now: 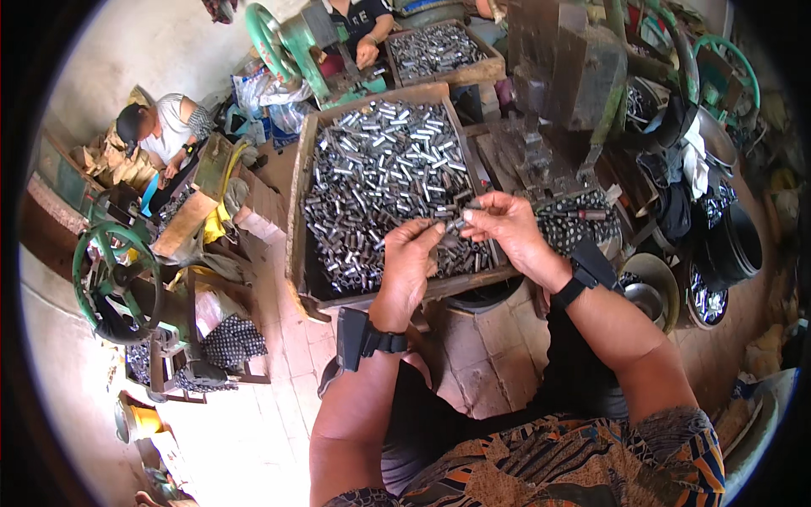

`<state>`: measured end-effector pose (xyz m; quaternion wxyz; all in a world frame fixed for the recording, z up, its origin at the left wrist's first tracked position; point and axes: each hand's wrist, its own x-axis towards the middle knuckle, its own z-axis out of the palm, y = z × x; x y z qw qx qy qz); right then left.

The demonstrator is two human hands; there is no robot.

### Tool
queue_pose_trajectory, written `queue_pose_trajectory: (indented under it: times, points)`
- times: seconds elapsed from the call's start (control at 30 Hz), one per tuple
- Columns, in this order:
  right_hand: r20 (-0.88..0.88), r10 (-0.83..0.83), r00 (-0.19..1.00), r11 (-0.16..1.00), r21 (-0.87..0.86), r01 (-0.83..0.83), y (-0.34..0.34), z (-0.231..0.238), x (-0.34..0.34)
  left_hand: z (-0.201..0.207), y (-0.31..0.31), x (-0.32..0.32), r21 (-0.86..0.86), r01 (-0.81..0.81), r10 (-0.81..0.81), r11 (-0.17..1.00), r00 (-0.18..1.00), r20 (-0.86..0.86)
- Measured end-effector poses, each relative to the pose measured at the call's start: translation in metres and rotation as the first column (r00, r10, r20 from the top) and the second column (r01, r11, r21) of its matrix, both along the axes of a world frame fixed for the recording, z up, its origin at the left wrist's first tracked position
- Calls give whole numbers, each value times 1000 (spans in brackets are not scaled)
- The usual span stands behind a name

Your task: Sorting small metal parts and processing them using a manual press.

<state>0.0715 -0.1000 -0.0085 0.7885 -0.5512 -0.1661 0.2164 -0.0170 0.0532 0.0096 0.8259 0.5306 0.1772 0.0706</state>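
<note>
My left hand and my right hand meet above the near right corner of a wooden tray. Small grey metal pieces are pinched between thumb and fingers of both hands; whether this is one piece or several cannot be made out. A heap of short, shiny metal tubes fills the tray below. Both wrists wear black straps with dark boxes. Close to my right hand lies a tool with a dark red handle on dotted cloth.
A heavy dark press stands beyond my right hand. Another tray of metal parts is at the back, near a person's hand. A second person sits far left. Green handwheels, a black bucket and a basin surround me.
</note>
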Motion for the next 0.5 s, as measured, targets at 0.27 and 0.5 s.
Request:
queue_pose_trajectory:
  times: [0.27,0.5]
  points:
    - [-163,15,987,995,99,1,-5,4,-10,1,-4,-3,-93,28,-24,995,999,42]
    - [-38,62,997,993,99,-58,-6,-2,-10,-3,-14,-4,-94,-13,19,996,997,68]
